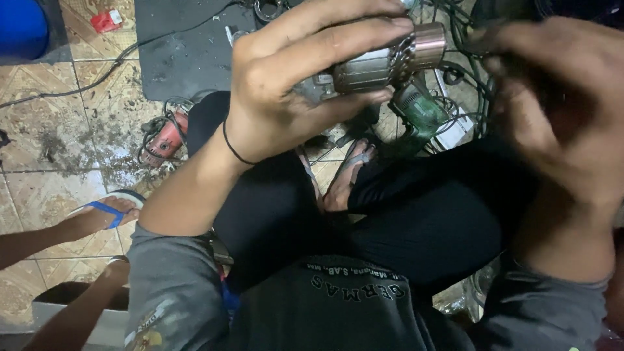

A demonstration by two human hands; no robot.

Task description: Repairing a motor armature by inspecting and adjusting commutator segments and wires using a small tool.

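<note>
Left hand (286,91) holds a motor armature (383,62) up in front of the chest, above the crossed legs (416,221): fingers (338,39) wrapped over the top of the grey laminated core, thumb pressing from below, so closed on it. Copper-coloured commutator end (429,44) sticks out to the right, free of the grip. Right hand (559,110) sits just beside that end, blurred and dark; can't tell whether its fingers are closed, pinching something or touching the commutator at all. Handling, my read: steel core plus copper windings, so dense and heavy for its size, rigid, probably greasy given the grime on the hand. Core stack is the sane place to grip, as it is now; the commutator bars and winding wires are the parts that mark or nick easily, keep fingers off them. Shaft ends aren't visible, hidden behind the fingers or lost in blur. Below the armature on the floor: a green power tool body (419,117) in a tangle of dark cables (468,78), details hard to make out. Further left a red angle grinder (166,140) with its cord on dusty patterned tile floor (58,136), and a dark mat (182,45) beyond. Another person's foot in a blue-strapped sandal (107,211) at lower left, cut off by the frame edge.
</note>
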